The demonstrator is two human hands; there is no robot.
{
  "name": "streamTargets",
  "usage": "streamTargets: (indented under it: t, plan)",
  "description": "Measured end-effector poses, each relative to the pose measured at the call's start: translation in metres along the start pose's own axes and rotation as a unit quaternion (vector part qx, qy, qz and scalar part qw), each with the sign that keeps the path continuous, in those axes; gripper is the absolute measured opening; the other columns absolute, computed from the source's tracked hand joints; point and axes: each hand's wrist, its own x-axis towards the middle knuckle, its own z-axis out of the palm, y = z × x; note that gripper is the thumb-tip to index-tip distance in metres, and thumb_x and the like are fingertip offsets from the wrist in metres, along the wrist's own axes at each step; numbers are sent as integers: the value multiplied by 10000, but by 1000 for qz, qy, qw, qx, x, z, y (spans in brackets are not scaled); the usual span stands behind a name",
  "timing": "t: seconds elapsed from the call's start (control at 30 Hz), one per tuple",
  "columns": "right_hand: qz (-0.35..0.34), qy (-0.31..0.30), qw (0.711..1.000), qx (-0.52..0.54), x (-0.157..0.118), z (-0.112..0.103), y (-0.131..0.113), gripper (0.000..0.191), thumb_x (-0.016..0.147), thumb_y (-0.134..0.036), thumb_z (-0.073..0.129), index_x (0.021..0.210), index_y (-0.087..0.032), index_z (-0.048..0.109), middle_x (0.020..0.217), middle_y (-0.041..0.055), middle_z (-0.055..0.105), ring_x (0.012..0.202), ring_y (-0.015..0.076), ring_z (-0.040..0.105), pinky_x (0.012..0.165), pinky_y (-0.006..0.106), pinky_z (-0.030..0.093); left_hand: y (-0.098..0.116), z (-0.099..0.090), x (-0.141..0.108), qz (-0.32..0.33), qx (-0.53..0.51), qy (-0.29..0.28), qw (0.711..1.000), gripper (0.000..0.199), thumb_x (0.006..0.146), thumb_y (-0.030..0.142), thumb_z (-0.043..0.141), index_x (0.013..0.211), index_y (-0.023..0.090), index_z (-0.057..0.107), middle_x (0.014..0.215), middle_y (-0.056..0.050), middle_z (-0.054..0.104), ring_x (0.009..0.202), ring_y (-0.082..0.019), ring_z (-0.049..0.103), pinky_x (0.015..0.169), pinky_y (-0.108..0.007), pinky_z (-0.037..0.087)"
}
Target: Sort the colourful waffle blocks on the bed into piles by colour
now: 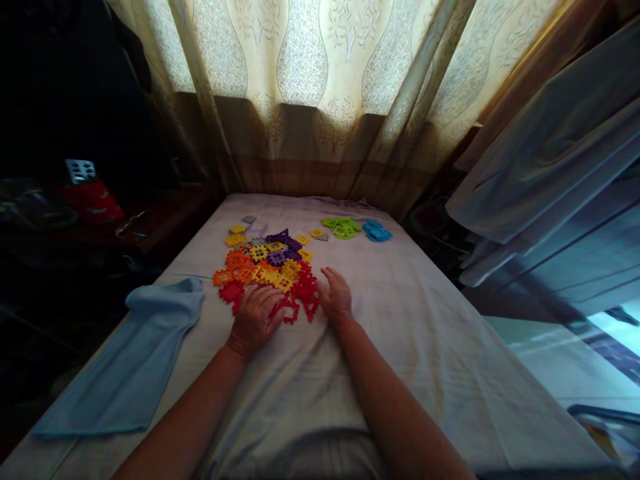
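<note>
My left hand (257, 319) lies palm down on the near side of a mixed heap of plastic interlocking tiles, its fingers stretched over some red tiles (290, 312). At the heap's right edge stands my right hand (336, 295), open, thumb and fingers apart, close beside more red pieces. Orange tiles (237, 260) make up the heap's left part. Yellow tiles (273, 275) lie in the middle, with purple tiles (284, 241) and a few grey ones behind. Further off to the right sit a green pile (341, 227) and a blue pile (377, 231) of like tiles.
A cloth-covered table (400, 347) bears everything. On its left lies a folded light-blue cloth (125, 363). Patterned curtains (300, 73) hang behind the far edge. Draped fabric (550, 147) hangs at the right, and a dark side table (170, 220) with a red container (97, 202) stands at the left.
</note>
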Motion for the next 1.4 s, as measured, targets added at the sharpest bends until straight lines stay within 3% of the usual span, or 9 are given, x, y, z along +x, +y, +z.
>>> streamTargets:
  t: [0.13,0.27,0.5,0.7,0.8,0.93,1.17,1.4]
  plan:
    - [-6,61,998,31,-16,-22,36,370,933,-331,447,1176,-179,680,1249,141,683,1190,232,607,1090,441,434,8,-1,-8,52,-4,-47,997,336,927,396,548,1173,208,679,1218,-101,712,1196,-263,611,1112,-483,407]
    - [-15,44,999,22,-29,-40,52,345,907,-318,459,1115,-187,701,1200,123,710,1144,230,632,1064,436,462,10,2,-10,48,9,-63,997,333,922,391,554,1156,198,694,1228,-110,707,1202,-274,604,1103,-492,413]
    - [-27,-34,998,-42,-34,-50,30,294,895,-242,495,1065,-223,734,1089,87,735,1032,218,657,966,369,509,9,4,-9,4,33,-58,998,270,938,312,507,1041,211,735,1150,-99,736,1136,-269,631,1068,-498,435]
    - [-90,-166,979,-74,-23,-51,-4,314,878,-204,547,1114,-264,743,1153,79,713,1097,228,626,979,348,489,10,4,-12,-11,33,-40,999,271,938,314,504,1015,221,747,1092,-93,750,1119,-274,630,1048,-505,447]
    - [-105,-203,968,-103,-20,-49,-11,392,837,-161,560,1177,-262,728,1185,86,697,1121,237,610,1006,348,465,10,2,-14,-16,32,-35,999,273,937,309,501,1006,217,748,1081,-95,751,1115,-275,629,1039,-506,455]
    - [-111,-199,969,-94,-24,-46,-8,409,828,-151,556,1197,-228,715,1207,100,683,1137,253,595,1018,370,449,9,1,-16,-25,33,-25,999,257,934,279,497,963,221,746,1066,-83,756,1111,-266,634,1042,-499,454]
    - [-129,-168,977,-23,-28,-41,8,213,832,-180,587,985,-228,728,1122,89,699,1079,237,607,975,382,469,7,-2,-15,-31,8,-21,999,234,929,274,513,936,221,741,1044,-71,764,1077,-249,659,1047,-491,464]
    - [-140,-179,973,-24,-27,-44,15,229,847,-264,659,1058,-235,743,1196,96,683,1126,242,604,1006,395,459,7,-4,-14,-42,-5,-28,999,235,931,298,511,917,232,737,1030,-64,766,1047,-242,673,1031,-479,479]
